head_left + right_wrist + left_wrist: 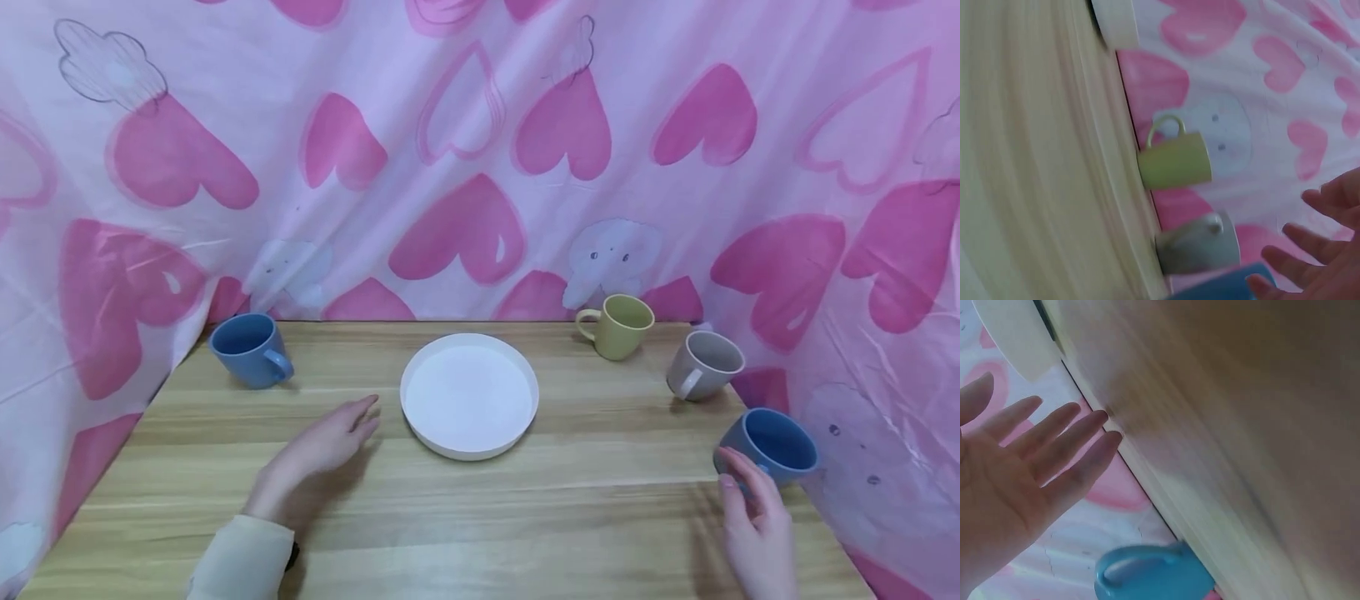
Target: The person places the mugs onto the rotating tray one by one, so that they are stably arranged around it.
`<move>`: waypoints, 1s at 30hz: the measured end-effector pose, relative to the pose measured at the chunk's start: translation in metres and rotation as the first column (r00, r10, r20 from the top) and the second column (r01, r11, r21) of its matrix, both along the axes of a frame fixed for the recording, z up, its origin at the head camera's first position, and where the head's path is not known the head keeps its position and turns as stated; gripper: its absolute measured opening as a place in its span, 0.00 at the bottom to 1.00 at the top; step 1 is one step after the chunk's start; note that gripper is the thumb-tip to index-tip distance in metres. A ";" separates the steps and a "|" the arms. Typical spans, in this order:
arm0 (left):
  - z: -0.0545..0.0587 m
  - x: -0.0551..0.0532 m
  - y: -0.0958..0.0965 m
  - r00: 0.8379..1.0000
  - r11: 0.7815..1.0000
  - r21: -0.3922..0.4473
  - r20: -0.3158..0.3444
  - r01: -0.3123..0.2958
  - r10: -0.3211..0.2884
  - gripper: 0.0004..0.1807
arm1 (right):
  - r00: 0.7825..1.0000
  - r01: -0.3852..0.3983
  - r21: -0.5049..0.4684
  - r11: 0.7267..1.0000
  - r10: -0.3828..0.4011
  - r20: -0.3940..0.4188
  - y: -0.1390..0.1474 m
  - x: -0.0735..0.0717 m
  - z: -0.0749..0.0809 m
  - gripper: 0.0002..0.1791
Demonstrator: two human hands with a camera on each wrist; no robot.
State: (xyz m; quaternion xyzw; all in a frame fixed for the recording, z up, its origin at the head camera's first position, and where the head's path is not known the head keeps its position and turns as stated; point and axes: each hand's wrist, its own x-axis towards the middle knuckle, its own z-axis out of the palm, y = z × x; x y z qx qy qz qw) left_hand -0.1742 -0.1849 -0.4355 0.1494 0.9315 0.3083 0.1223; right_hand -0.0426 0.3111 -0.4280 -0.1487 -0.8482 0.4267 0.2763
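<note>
Nearest the camera, my cream left sleeve (242, 560) reached in from the bottom edge. At the far left, a blue mug (251, 362) stood upright on the wood-grained desk (450, 533), its handle turned right and towards me. To the right of it and nearer me, I held my left hand (328, 443) above the desk with nothing in it, fingers nearly straight and slightly spread, pointing towards the white plate (468, 396) and apart from it. The plate, round with a raised rim, sat flat around the middle. Further right, near the back edge, stood an olive-yellow mug (618, 335), handle to the left; then a grey mug (703, 379); then a second blue mug (783, 468), by the desk's right edge. My right hand (759, 527) was at its near side, fingers loosely bent, gripping nothing; I could not tell whether the fingertips touched it. Behind everything hung a cloth (457, 233) with pink hearts.
</note>
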 end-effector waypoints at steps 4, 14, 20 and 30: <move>-0.001 -0.010 0.009 1.000 0.996 0.088 0.006 0.004 -0.004 0.31 | 0.990 0.118 -0.027 0.993 -0.120 -0.078 0.012 0.007 -0.004 0.16; 0.002 -0.030 0.026 0.959 0.912 0.391 0.285 -0.125 0.009 0.32 | 0.923 0.384 -0.058 0.921 -0.382 0.048 0.042 0.006 -0.011 0.16; 0.002 -0.035 0.037 0.934 0.883 0.419 0.353 -0.212 0.057 0.32 | 0.903 0.409 -0.140 0.902 -0.379 0.203 0.061 0.006 -0.020 0.11; 0.000 -0.038 0.046 0.893 0.799 0.484 0.429 -0.356 0.137 0.39 | 0.895 0.370 -0.408 0.835 -0.203 0.396 0.067 -0.007 -0.025 0.22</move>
